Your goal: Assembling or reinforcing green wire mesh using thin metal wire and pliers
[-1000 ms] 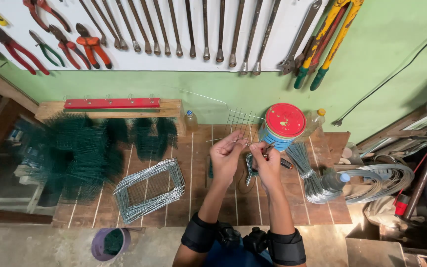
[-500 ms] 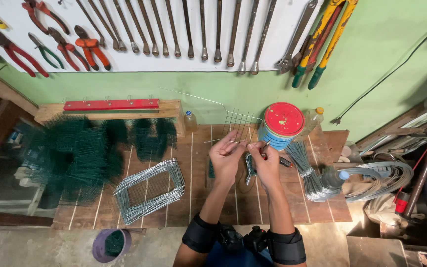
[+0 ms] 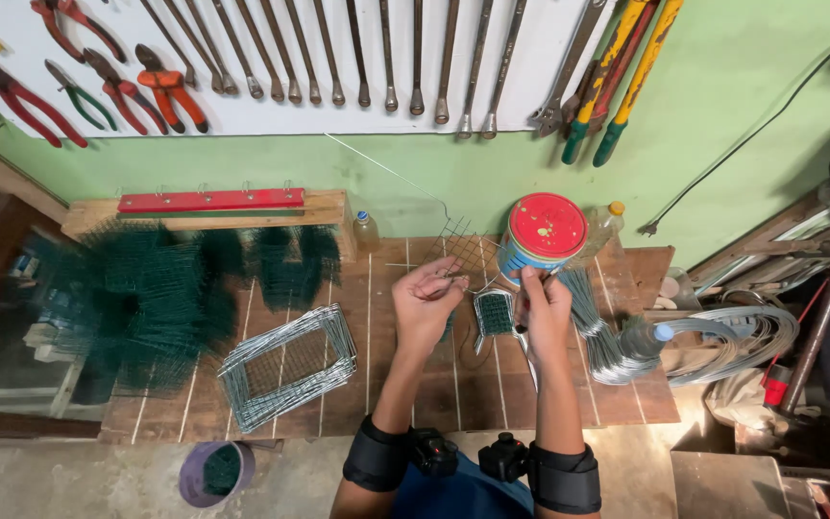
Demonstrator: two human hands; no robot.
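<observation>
My left hand (image 3: 427,306) pinches the lower edge of a small bare wire mesh piece (image 3: 463,248), from which a long thin wire runs up and to the left. My right hand (image 3: 542,309) is closed on a thin metal tool (image 3: 528,348); its tip pokes out near the can and its grey handle hangs below my palm. A small green mesh piece (image 3: 495,313) lies on the wooden slat table (image 3: 405,404) between my hands. Both forearms wear black bands.
A red-lidded can (image 3: 547,231) stands just beyond my right hand. Cut wire bundles (image 3: 599,332) and a plastic bottle (image 3: 642,338) lie to the right. To the left are bare mesh panels (image 3: 285,365), green mesh (image 3: 146,298) and a purple cup (image 3: 213,473). Pliers and wrenches (image 3: 386,58) hang on the wall.
My hands have drawn a little apart, the left to the left and the right to the right. The small green mesh piece now shows between them.
</observation>
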